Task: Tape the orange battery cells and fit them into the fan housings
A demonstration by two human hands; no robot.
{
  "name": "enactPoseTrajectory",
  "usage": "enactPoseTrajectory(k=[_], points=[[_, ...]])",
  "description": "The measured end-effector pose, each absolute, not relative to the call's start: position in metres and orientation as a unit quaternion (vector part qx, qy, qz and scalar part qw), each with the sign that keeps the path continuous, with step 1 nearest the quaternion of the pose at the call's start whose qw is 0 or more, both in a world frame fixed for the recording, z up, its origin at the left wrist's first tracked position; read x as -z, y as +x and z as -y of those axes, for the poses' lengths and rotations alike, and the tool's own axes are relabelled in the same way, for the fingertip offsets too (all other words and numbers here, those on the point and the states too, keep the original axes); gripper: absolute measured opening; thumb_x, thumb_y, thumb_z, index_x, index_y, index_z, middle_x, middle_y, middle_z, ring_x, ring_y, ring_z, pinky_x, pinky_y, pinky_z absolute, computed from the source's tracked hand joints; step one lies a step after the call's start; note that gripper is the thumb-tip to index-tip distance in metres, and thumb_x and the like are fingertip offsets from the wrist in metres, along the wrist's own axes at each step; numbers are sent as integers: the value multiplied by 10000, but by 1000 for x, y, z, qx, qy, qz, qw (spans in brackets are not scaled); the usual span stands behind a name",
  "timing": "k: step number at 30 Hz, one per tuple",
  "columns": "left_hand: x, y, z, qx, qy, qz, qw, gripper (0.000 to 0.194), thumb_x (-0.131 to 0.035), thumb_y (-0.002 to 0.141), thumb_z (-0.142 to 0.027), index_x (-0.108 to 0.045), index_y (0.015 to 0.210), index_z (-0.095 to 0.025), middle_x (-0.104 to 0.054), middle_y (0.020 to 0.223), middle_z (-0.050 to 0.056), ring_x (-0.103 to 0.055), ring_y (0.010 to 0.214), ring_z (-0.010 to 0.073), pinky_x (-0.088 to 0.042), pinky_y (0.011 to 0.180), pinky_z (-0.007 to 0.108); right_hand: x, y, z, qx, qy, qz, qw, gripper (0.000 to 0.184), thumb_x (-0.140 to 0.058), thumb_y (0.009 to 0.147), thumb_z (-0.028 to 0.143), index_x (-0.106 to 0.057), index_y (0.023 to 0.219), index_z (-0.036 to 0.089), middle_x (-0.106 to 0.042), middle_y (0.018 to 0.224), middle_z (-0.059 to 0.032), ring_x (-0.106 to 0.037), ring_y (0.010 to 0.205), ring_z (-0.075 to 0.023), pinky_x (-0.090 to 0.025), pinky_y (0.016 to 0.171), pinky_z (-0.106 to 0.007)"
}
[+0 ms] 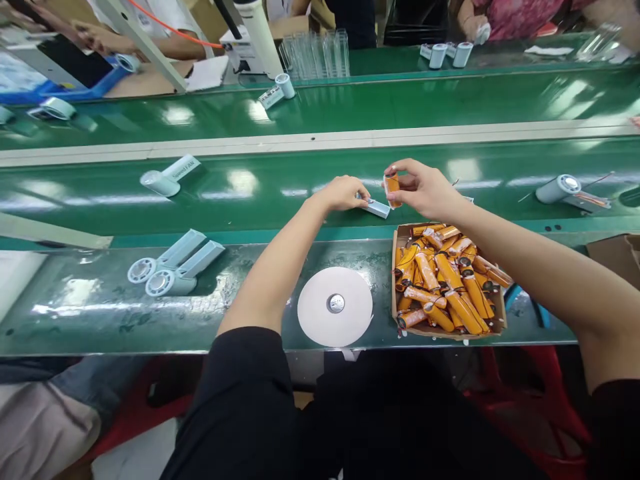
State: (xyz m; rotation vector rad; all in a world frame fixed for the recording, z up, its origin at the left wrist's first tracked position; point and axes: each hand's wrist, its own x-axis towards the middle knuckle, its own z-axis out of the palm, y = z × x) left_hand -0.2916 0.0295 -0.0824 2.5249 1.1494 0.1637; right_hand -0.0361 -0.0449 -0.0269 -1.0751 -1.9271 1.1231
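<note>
Orange cell [394, 191] pinched in right hand [424, 189], long axis near 12–6 o'clock; pale-blue handle [379, 209] pinched in left hand [343, 193], aimed at 4.

I'm wearing a plain black short-sleeved top [240, 407]. The left sleeve [250, 363] ends in a straight hem around my upper arm, with soft folds in the cloth below it. The right sleeve [617, 420] is just as black, partly cut off at the picture's edge. Over my middle, the black cloth [380, 413] is too dark for me to make out seams or creases. A small whitish mark [337, 475] shows at the very bottom, too cropped to read. My left forearm [280, 260], right forearm [530, 260], left hand [345, 194] and right hand [425, 188] are bare, fingers included.
</note>
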Motion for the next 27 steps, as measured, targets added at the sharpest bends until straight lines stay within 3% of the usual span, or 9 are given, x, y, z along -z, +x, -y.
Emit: enactPoseTrajectory(k=[5, 13, 19, 22, 27], points=[[69, -277, -21, -73, 835, -523, 152, 299, -561, 1038, -328, -741, 1251, -221, -802, 1199, 89, -724, 1100, 266, -462, 908, 319, 41, -49, 14, -294, -452, 810, 230, 382, -769, 880, 267, -677, 1245, 205, -714, 747, 69, -629, 699, -162, -500, 807, -300], [76, -261, -14, -69, 826, -542, 139, 283, -531, 1106, -345, -671, 1313, -212, -771, 1319, 144, -701, 1264, 335, -464, 956, 352, 54, -52, 11, -189, -499, 837, 119, 364, -774, 913, 276, -737, 1272, 227, -794, 937, -6, -712, 882, -213, -469, 825, -278], [79, -253, -13, -96, 816, -549, 154, 298, -518, 1092, -255, -679, 1339, -214, -759, 1408, 115, -693, 1293, 320, -472, 991, 354, 53, -62, 10, -107, -507, 855, -38, 440, -792, 960, 284, -735, 1395, 248, -810, 1170, -85, -749, 1062, -289, -508, 899, -325], [82, -248, -14, -118, 811, -547, 168, 288, -528, 1073, -217, -702, 1302, -225, -766, 1409, 90, -697, 1281, 304, -478, 1008, 353, 51, -73, 14, -77, -496, 859, -105, 427, -702, 1038, 353, -725, 1455, 268, -787, 1258, -144, -753, 1106, -332, -534, 917, -372], [87, -243, -15, -149, 801, -554, 174, 263, -538, 1060, -199, -721, 1244, -235, -789, 1348, 87, -708, 1258, 290, -491, 1023, 354, 46, -85, 13, -57, -484, 858, -164, 430, -661, 1048, 434, -779, 1390, 201, -775, 1284, -204, -739, 1153, -363, -550, 926, -409]])
